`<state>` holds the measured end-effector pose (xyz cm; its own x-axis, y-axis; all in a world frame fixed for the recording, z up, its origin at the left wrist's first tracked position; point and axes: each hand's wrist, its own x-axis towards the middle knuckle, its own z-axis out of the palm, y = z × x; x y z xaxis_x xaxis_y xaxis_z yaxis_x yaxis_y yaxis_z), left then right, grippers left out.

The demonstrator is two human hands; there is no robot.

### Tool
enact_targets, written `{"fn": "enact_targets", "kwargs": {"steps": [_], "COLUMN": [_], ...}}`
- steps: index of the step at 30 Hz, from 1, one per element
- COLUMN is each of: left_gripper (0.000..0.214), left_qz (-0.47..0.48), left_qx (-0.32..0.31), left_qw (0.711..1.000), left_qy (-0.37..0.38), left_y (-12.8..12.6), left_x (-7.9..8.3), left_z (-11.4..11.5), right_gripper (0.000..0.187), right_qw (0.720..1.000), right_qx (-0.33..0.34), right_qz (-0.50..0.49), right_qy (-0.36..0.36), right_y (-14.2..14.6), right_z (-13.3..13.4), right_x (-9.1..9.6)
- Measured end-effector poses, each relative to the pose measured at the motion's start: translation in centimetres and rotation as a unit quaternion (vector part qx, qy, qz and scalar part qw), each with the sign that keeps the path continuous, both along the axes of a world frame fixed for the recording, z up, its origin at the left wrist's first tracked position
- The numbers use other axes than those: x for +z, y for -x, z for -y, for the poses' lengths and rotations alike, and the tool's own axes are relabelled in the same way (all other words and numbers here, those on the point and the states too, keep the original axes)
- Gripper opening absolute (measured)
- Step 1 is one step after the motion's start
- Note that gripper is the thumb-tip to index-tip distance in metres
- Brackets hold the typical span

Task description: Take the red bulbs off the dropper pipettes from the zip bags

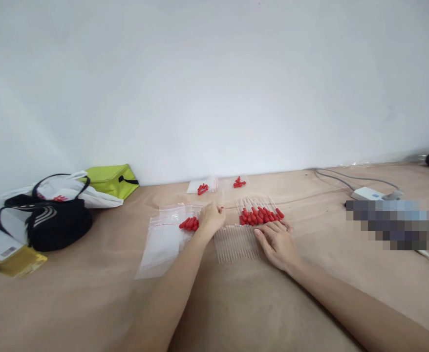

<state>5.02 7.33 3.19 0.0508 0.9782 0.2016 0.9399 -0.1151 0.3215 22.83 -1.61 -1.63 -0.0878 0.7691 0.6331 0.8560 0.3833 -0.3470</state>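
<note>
My left hand (210,220) is closed, its fingers pinching what looks like a glass dropper; a speck of red shows at the fingertips and a faint clear tube points up. Just left of it lies a small pile of red rubber bulbs (188,224). My right hand (277,243) lies flat with its fingers stretched, at the right end of a row of clear glass tubes (236,244). Its fingertips reach a row of red-bulbed droppers (260,215), whose clear stems point toward the wall.
Clear zip bags (163,244) lie left of my left hand. Two bags with red bulbs (202,189) lie near the wall. Far left are a black bag (60,225) and a lime-green bag (112,178); at right, a white power strip (366,194) with grey cable and a blurred-out object.
</note>
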Motion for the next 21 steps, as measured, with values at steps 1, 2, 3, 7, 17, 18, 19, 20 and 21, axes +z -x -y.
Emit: {"fn": "enact_targets", "kwargs": {"steps": [1, 2, 3, 7, 17, 18, 19, 20, 21], "left_gripper": [0.017, 0.018, 0.017, 0.010, 0.013, 0.015, 0.016, 0.017, 0.018], "left_qz": [0.006, 0.011, 0.015, 0.056, 0.058, 0.060, 0.061, 0.058, 0.050], "left_qx": [-0.014, -0.031, -0.047, -0.167, -0.287, -0.296, -0.302, -0.305, -0.308], "left_qw": [1.000, 0.999, 0.997, 0.973, 0.934, 0.929, 0.924, 0.920, 0.916], "left_qy": [-0.020, -0.038, -0.052, -0.147, -0.203, -0.215, -0.228, -0.240, -0.252], "left_y": [0.9, 1.8, 2.8, 6.3, 5.4, 5.1, 4.9, 4.8, 4.8], "left_x": [0.1, 0.0, -0.2, -2.4, -3.6, -3.6, -3.6, -3.6, -3.6], "left_z": [0.9, 1.9, 3.0, 6.4, 7.9, 7.9, 7.8, 7.8, 7.8], "right_gripper": [0.027, 0.026, 0.026, 0.046, 0.024, 0.022, 0.020, 0.020, 0.019], "right_qw": [1.000, 1.000, 0.999, 0.996, 0.984, 0.983, 0.983, 0.983, 0.982], "right_qx": [0.003, 0.008, 0.013, 0.058, 0.137, 0.140, 0.141, 0.141, 0.141], "right_qz": [-0.008, -0.017, -0.027, -0.042, 0.089, 0.089, 0.089, 0.087, 0.086], "right_qy": [-0.001, -0.004, -0.009, -0.044, -0.072, -0.076, -0.080, -0.084, -0.087], "right_y": [0.0, 0.0, 0.0, -0.1, 1.1, 1.2, 1.3, 1.4, 1.5], "right_z": [-0.1, -0.1, -0.2, -0.3, 0.2, 0.2, 0.1, 0.1, 0.0], "right_x": [-0.1, -0.2, -0.3, -0.6, 0.3, 0.3, 0.2, 0.1, 0.0]}}
